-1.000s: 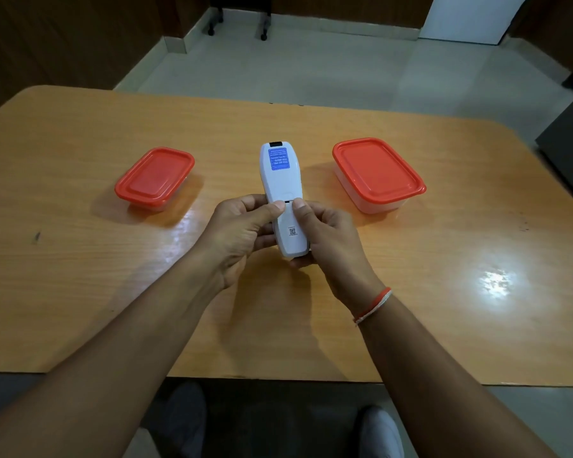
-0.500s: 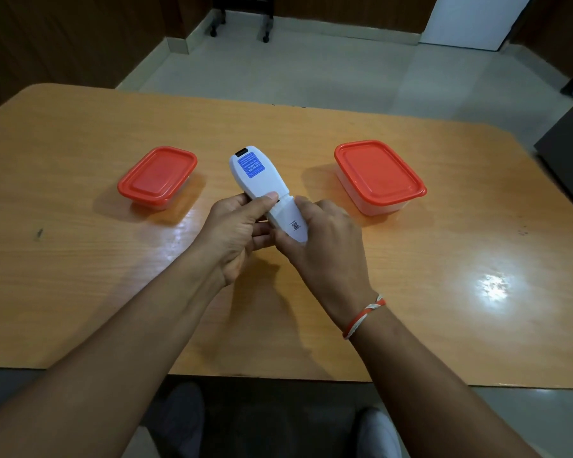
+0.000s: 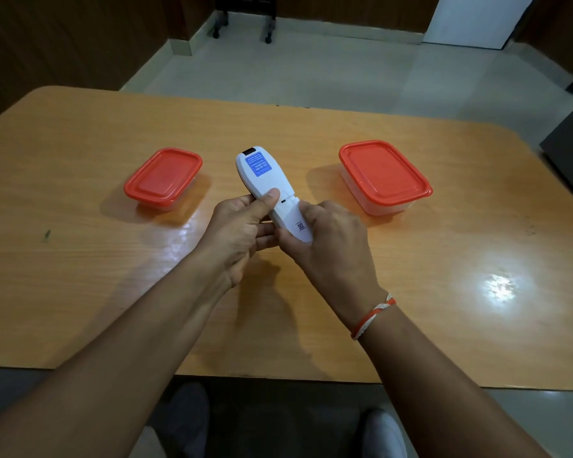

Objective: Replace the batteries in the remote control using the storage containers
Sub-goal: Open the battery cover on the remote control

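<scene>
A white remote control (image 3: 264,180) is held face down over the table, its back with a blue sticker toward me and its far end tilted left. My left hand (image 3: 242,229) grips its middle, thumb pressed on the back just above the battery cover. My right hand (image 3: 328,246) grips the lower end, fingers curled round the cover part with the small code label. A small container with a red lid (image 3: 162,176) stands to the left. A larger one with a red lid (image 3: 382,175) stands to the right. Both lids are on.
The wooden table (image 3: 444,276) has a glossy top with a bright light glare at the right. Its near edge runs just above my knees. Tiled floor and a wheeled stand lie beyond the far edge. A dark object stands at the right border.
The remote has turned from pointing straight away to leaning left. The cover part in my right hand has slid a little toward me, showing a step at the seam.
</scene>
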